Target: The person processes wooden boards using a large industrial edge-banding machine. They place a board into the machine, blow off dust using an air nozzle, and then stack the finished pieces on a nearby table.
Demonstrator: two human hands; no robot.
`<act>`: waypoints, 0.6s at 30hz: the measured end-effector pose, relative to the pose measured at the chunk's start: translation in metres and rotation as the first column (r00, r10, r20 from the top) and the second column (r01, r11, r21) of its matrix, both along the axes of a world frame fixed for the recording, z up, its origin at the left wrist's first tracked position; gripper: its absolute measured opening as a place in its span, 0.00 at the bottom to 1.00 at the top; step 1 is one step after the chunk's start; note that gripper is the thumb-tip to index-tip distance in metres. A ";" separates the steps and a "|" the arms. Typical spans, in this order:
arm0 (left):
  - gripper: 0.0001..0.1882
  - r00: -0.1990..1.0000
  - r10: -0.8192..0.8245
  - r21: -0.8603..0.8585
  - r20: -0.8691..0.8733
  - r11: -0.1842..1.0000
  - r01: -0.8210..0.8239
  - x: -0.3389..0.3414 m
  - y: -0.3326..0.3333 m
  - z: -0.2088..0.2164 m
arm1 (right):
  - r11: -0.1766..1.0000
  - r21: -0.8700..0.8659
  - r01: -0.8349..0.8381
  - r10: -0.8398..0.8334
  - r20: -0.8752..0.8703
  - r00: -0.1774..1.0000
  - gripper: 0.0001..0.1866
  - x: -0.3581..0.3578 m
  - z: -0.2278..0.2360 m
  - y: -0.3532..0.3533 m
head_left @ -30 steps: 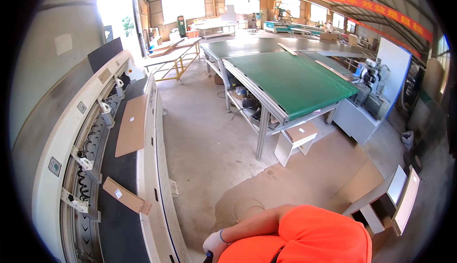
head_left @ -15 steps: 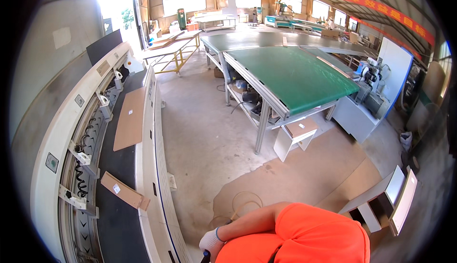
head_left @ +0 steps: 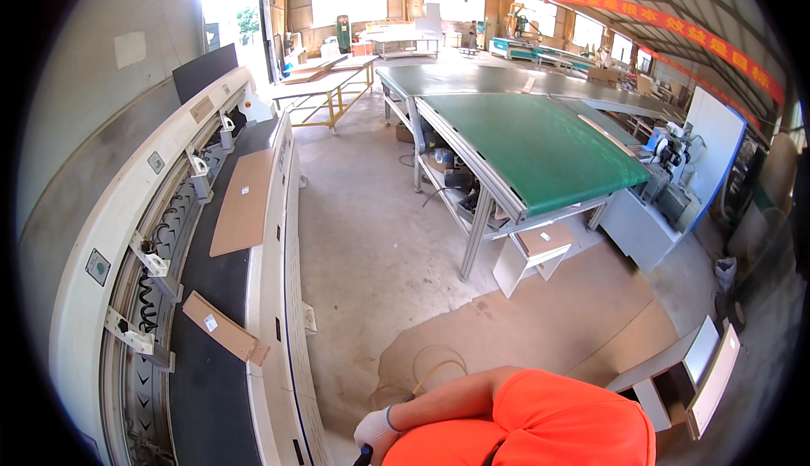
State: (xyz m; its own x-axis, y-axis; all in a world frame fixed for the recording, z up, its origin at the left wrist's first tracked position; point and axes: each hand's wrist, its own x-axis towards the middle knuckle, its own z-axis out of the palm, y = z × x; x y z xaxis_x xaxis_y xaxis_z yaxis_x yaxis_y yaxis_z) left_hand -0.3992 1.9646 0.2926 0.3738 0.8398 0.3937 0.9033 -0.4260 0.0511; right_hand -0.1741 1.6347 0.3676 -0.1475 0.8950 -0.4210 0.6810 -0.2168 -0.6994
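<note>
Head view: a white-gloved hand (head_left: 374,429) is seen at the lower edge, beside the long white machine (head_left: 270,314); which hand it is cannot be told, though the bare forearm runs to the orange sleeve (head_left: 540,424) on its right; the fingers are curled on a small dark handle (head_left: 364,456) just below, most of it cut off by the frame, so the thing held cannot be named; the other hand is not seen. On the machine's dark belt, a short brown board (head_left: 224,328) is lying slantwise near the hand; a longer brown panel (head_left: 245,200) is lying farther up the same belt. Across the concrete floor from the machine, a green-topped worktop (head_left: 540,145) is standing, with a small white cabinet (head_left: 531,255) under its near end.
</note>
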 end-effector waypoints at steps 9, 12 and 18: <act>0.61 0.997 0.079 0.029 0.012 0.996 -0.079 -0.060 0.003 -0.015 | 0.985 -0.070 0.156 -0.157 -0.010 0.988 0.17 -0.001 0.021 -0.012; 0.61 0.987 0.157 0.063 0.019 0.985 -0.158 -0.119 0.010 -0.035 | 0.989 -0.076 0.126 -0.129 -0.032 0.991 0.19 0.003 0.018 -0.011; 0.60 0.907 0.388 -0.248 -0.164 0.874 -0.418 -0.164 -0.031 0.015 | 0.981 -0.192 0.012 -0.013 -0.004 1.000 0.26 0.012 0.032 -0.003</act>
